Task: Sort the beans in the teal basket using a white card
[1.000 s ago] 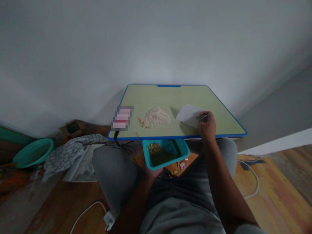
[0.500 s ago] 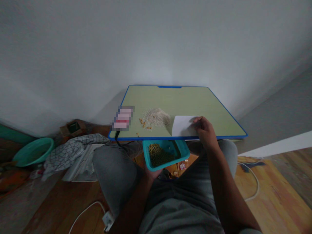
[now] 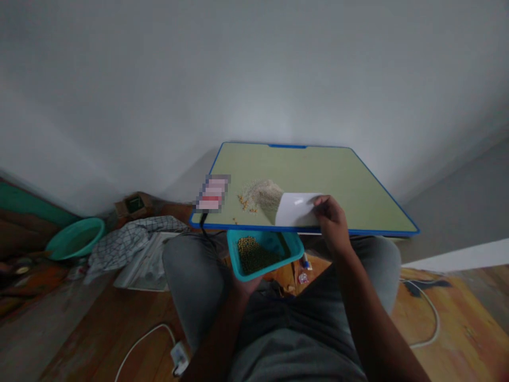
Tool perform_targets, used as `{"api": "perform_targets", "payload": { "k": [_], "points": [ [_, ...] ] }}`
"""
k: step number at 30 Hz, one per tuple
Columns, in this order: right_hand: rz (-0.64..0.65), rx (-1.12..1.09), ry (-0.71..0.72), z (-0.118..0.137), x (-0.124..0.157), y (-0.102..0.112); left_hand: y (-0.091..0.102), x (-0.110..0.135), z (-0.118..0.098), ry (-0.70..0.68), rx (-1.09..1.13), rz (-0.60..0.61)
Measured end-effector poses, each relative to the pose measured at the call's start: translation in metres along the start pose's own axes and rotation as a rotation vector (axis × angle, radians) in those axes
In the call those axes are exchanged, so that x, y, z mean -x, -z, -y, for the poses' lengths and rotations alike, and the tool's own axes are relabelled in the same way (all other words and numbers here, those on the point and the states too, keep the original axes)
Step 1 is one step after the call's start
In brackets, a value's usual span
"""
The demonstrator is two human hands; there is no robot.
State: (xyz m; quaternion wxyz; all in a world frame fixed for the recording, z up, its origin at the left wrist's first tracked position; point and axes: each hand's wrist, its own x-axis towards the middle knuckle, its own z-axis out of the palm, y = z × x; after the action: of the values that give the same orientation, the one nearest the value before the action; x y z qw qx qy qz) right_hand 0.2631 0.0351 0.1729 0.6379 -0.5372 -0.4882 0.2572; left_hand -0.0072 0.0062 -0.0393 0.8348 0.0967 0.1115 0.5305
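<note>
My right hand is closed on a white card that stands on the green table near its front edge, its left edge touching a pile of pale grain. A few yellow beans lie at the left of the pile. My left hand holds a teal tray from below, just under the table's front edge; the tray contains yellow-green beans. Most of the left hand's fingers are hidden under the tray.
A blurred pink object lies at the table's left front corner. On the wooden floor to the left are a teal basin, a checked cloth and a white cable with plug. Another cable lies at right.
My right hand has brought the white card down to the table near the front edge and slid it left until it touches the grain pile. The tray stays under the edge.
</note>
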Motion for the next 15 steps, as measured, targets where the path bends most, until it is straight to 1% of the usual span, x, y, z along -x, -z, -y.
{"api": "perform_targets", "payload": {
  "k": [1,3,7,9,12,15],
  "points": [
    [-0.001,-0.034,0.009,0.001,0.002,-0.007,-0.002,0.001,-0.002,-0.016,-0.01,-0.007],
    [0.035,-0.089,0.01,0.003,0.003,-0.022,-0.006,0.002,-0.005,-0.042,-0.028,-0.018],
    [0.214,-0.147,0.022,0.005,-0.003,-0.057,-0.014,0.003,-0.013,-0.064,-0.017,-0.061],
    [0.279,-0.182,0.043,0.005,-0.007,-0.072,-0.016,0.004,-0.017,-0.088,-0.02,-0.088],
    [0.343,-0.176,0.062,0.005,-0.008,-0.083,-0.019,0.005,-0.022,-0.126,-0.036,-0.105],
    [0.361,-0.148,0.068,0.004,-0.006,-0.08,-0.022,0.005,-0.024,-0.144,-0.05,-0.112]
  ]
}}
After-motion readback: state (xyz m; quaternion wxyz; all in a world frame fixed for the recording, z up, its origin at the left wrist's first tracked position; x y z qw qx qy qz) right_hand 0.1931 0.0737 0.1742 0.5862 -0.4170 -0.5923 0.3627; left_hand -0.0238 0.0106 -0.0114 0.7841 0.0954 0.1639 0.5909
